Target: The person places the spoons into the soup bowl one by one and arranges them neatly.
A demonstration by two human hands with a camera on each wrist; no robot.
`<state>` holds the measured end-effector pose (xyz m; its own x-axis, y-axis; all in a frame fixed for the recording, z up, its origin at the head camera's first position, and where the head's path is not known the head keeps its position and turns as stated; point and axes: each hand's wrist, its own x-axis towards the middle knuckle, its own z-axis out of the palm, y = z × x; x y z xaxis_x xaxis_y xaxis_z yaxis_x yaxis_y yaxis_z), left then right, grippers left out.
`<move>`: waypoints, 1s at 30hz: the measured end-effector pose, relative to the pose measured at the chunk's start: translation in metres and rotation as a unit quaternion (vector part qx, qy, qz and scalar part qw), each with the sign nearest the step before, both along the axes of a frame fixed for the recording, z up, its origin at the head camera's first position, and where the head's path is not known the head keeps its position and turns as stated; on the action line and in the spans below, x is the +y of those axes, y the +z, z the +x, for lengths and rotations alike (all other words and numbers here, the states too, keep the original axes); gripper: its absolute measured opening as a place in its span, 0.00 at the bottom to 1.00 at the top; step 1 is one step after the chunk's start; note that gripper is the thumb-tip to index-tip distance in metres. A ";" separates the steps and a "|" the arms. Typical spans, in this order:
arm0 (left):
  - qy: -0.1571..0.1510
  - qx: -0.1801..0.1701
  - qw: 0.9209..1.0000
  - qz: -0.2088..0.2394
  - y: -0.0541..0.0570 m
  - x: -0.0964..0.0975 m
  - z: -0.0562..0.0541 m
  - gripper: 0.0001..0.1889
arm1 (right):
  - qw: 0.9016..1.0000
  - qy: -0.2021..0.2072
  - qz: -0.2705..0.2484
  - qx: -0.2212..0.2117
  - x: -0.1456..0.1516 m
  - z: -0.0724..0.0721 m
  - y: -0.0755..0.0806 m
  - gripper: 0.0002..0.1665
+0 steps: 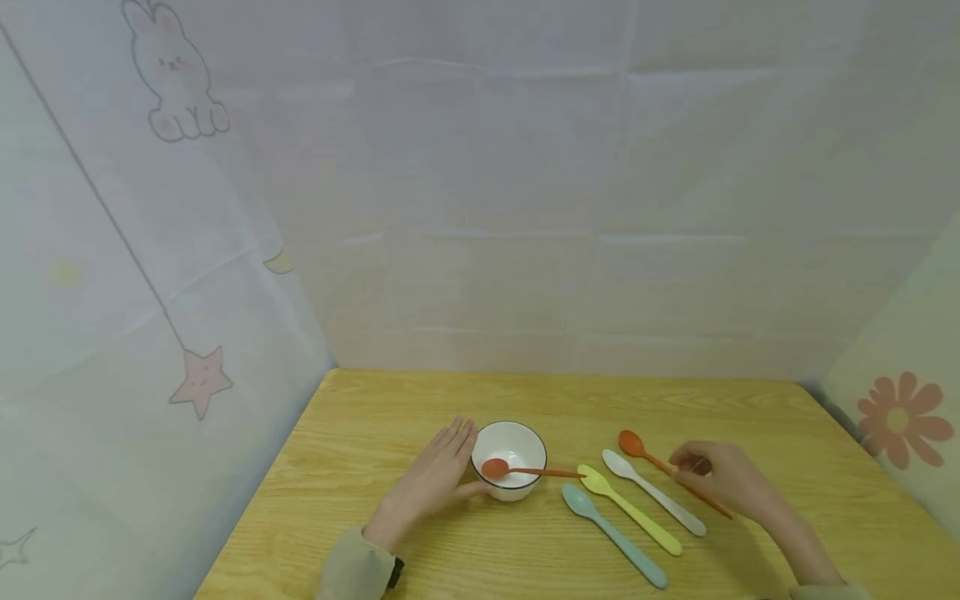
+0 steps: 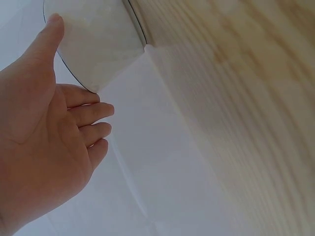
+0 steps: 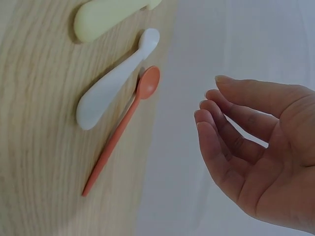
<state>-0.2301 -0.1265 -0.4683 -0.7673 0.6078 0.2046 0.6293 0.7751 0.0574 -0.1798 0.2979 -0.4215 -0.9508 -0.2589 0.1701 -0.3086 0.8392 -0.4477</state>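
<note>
A white bowl (image 1: 525,443) with a dark rim stands on the table, a small orange spoon (image 1: 497,468) lying across it with its handle over the right side. My left hand (image 1: 431,475) rests against the bowl's left side, fingers extended and thumb at the front; the left wrist view shows this hand (image 2: 54,118) at the bowl wall (image 2: 98,39). My right hand (image 1: 723,479) hovers over a second orange spoon (image 1: 632,443). In the right wrist view that spoon (image 3: 115,135) lies on the table, apart from the loosely bent, empty fingers (image 3: 211,142).
Between the bowl and my right hand lie a white spoon (image 1: 660,497), a yellow spoon (image 1: 637,517) and a light blue spoon (image 1: 618,542), roughly parallel on the wooden table (image 1: 375,400). Pale printed sheets (image 1: 487,208) hang behind and at both sides.
</note>
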 end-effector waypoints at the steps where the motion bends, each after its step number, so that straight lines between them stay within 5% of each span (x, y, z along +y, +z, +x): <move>1: 0.000 0.001 1.000 0.001 0.000 0.000 0.000 0.48 | 1.000 0.001 -0.002 0.003 0.001 0.000 -0.001 0.08; 21: 0.005 -0.004 1.000 -0.002 0.001 0.000 0.001 0.48 | 0.996 -0.054 -0.018 -0.068 0.030 0.005 -0.020 0.14; 30: 0.005 -0.006 1.000 0.001 0.004 0.001 0.002 0.48 | 0.997 -0.050 -0.012 -0.060 0.043 0.003 -0.032 0.15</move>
<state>-0.2282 -0.1258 -0.4647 -0.7765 0.5990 0.1958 0.6199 0.7818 0.0670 -0.1767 0.3413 -0.4532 -0.9855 -0.1597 0.0578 -0.1672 0.8513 -0.4973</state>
